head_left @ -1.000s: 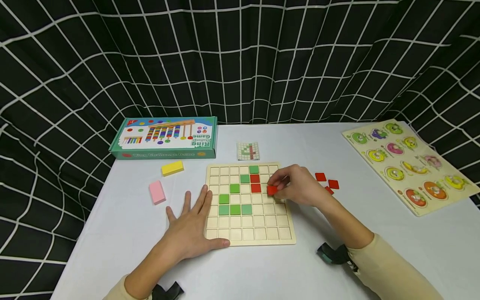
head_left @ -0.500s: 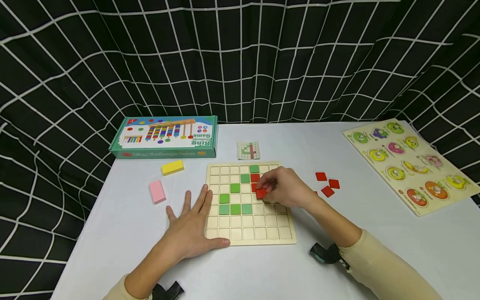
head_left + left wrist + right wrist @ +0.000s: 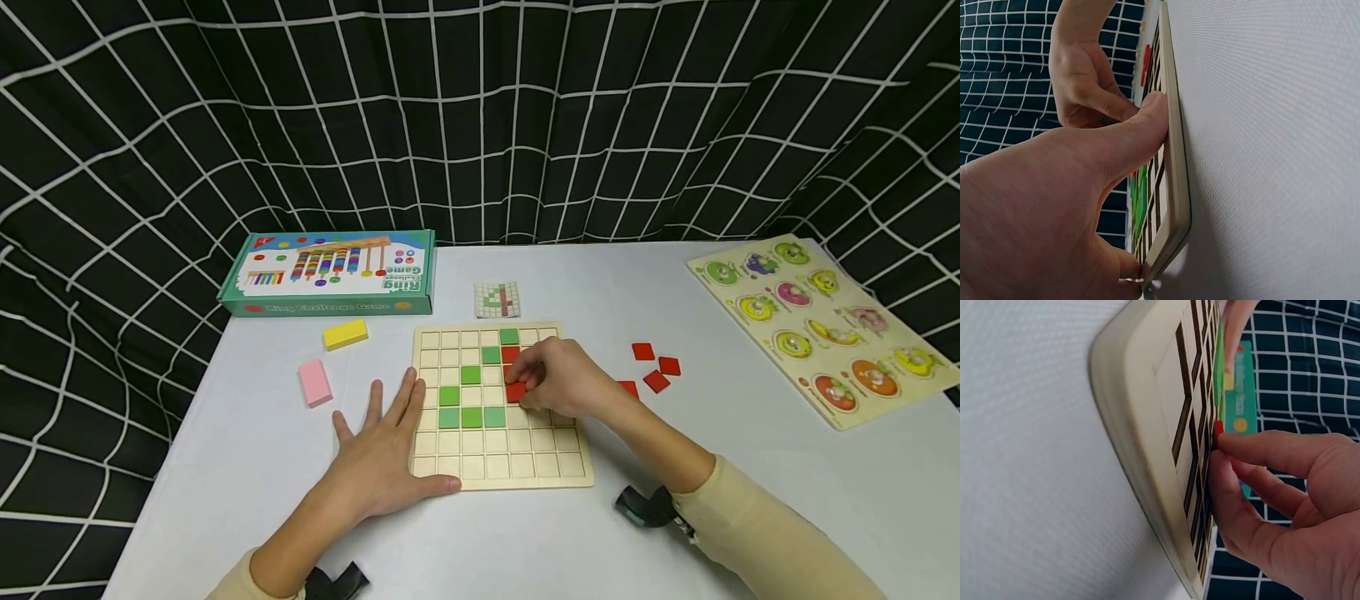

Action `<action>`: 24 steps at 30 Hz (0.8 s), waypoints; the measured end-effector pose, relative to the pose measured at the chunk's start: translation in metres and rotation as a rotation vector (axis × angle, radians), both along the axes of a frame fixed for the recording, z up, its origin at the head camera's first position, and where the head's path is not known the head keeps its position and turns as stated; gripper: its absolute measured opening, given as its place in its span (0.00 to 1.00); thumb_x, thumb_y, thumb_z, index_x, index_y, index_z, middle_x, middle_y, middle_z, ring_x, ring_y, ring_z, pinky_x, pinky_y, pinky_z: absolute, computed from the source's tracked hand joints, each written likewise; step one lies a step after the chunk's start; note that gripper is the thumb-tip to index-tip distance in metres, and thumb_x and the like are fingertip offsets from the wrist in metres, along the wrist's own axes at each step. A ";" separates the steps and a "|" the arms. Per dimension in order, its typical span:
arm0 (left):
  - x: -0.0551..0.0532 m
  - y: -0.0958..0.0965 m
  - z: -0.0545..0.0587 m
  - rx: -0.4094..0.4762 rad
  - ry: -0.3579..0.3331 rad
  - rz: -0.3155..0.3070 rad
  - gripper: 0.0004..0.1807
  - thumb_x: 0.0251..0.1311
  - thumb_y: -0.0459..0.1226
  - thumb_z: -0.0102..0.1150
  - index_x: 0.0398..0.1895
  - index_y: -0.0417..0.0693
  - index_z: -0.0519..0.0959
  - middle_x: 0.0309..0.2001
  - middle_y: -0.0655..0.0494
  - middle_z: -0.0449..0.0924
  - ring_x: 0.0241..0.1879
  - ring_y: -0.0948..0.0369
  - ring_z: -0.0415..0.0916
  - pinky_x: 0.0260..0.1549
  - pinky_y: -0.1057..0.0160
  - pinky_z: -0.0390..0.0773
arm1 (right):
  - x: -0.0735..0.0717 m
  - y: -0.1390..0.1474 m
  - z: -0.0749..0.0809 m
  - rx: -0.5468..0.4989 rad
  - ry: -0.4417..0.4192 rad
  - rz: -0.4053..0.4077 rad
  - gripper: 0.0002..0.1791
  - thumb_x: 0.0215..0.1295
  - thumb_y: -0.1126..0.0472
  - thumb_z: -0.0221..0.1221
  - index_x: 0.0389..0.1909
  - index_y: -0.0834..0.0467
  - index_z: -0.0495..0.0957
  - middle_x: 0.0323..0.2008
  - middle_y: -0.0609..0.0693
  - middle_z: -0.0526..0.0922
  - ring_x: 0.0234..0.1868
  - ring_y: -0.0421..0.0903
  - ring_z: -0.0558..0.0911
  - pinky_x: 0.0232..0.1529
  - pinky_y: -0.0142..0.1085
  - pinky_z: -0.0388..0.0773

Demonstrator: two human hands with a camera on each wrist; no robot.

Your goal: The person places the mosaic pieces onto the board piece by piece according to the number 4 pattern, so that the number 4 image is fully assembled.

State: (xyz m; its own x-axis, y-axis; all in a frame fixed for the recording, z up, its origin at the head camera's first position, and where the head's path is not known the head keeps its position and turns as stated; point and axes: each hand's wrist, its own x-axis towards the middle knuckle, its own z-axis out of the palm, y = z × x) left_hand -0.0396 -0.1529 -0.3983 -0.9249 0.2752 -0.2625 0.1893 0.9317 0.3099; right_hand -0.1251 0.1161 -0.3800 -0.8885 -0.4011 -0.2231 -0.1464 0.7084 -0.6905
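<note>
A wooden grid board lies on the white table, with several green tiles set in a stepped pattern. My right hand pinches a red square tile between thumb and fingers, low over the middle of the board. Above it in the same column sits another red tile; my fingers partly cover one between them. My left hand lies spread along the board's left side. In the left wrist view its thumb rests on the board's front edge.
Several loose red tiles lie right of the board. A small pattern card is behind it. Leftward are a yellow block, a pink block and a green game box. A fruit puzzle board lies far right.
My right hand has moved left with the red tile, from the board's right part to the column below the placed red tiles, and lowered it there. The left hand has stayed put.
</note>
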 end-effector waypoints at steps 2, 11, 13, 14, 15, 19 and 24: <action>0.000 0.000 0.000 0.000 0.002 0.000 0.73 0.45 0.75 0.68 0.86 0.47 0.46 0.86 0.55 0.34 0.82 0.32 0.38 0.58 0.10 0.44 | 0.000 0.000 0.000 -0.001 0.001 0.000 0.12 0.52 0.73 0.73 0.37 0.58 0.88 0.30 0.49 0.84 0.32 0.42 0.80 0.37 0.34 0.79; 0.001 0.001 0.000 -0.005 -0.005 0.003 0.73 0.45 0.75 0.68 0.85 0.46 0.46 0.86 0.54 0.34 0.82 0.32 0.38 0.58 0.10 0.44 | 0.003 -0.001 0.001 0.005 0.000 0.003 0.12 0.52 0.73 0.73 0.36 0.56 0.88 0.29 0.48 0.84 0.31 0.42 0.80 0.38 0.35 0.80; 0.001 0.001 0.000 -0.005 -0.006 0.003 0.73 0.46 0.75 0.68 0.85 0.46 0.46 0.86 0.55 0.34 0.82 0.33 0.38 0.59 0.10 0.44 | 0.004 -0.001 0.001 0.008 0.006 0.004 0.12 0.52 0.72 0.73 0.36 0.56 0.88 0.28 0.47 0.84 0.31 0.41 0.80 0.38 0.35 0.79; 0.001 0.001 0.000 -0.004 -0.007 0.003 0.73 0.46 0.75 0.68 0.85 0.46 0.46 0.86 0.55 0.34 0.82 0.33 0.38 0.59 0.10 0.44 | 0.004 -0.001 0.001 0.010 0.009 0.005 0.12 0.52 0.72 0.74 0.36 0.56 0.89 0.28 0.47 0.84 0.31 0.41 0.79 0.38 0.35 0.79; 0.001 0.001 0.000 -0.003 -0.008 0.002 0.73 0.46 0.75 0.68 0.85 0.46 0.46 0.86 0.55 0.34 0.82 0.33 0.38 0.59 0.10 0.44 | 0.004 -0.001 0.001 0.009 0.010 0.006 0.12 0.52 0.72 0.74 0.36 0.56 0.88 0.28 0.47 0.84 0.31 0.41 0.80 0.39 0.35 0.79; 0.001 0.001 0.000 0.000 -0.008 0.003 0.73 0.46 0.74 0.68 0.85 0.46 0.46 0.86 0.55 0.34 0.82 0.33 0.37 0.59 0.10 0.43 | 0.004 0.000 0.000 -0.006 0.004 0.006 0.12 0.53 0.73 0.73 0.36 0.56 0.88 0.30 0.48 0.85 0.31 0.41 0.80 0.39 0.35 0.80; -0.001 0.001 0.000 0.002 -0.001 0.000 0.73 0.46 0.74 0.69 0.85 0.46 0.46 0.86 0.54 0.34 0.82 0.32 0.37 0.59 0.10 0.43 | 0.004 0.002 0.002 -0.029 0.010 0.010 0.12 0.54 0.74 0.71 0.37 0.56 0.88 0.32 0.49 0.85 0.32 0.42 0.81 0.39 0.36 0.80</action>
State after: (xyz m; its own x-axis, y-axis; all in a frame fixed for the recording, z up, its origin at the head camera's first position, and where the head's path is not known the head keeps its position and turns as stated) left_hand -0.0401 -0.1517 -0.3979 -0.9246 0.2754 -0.2630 0.1887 0.9313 0.3116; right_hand -0.1210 0.1185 -0.3777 -0.8866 -0.4159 -0.2023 -0.1605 0.6868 -0.7089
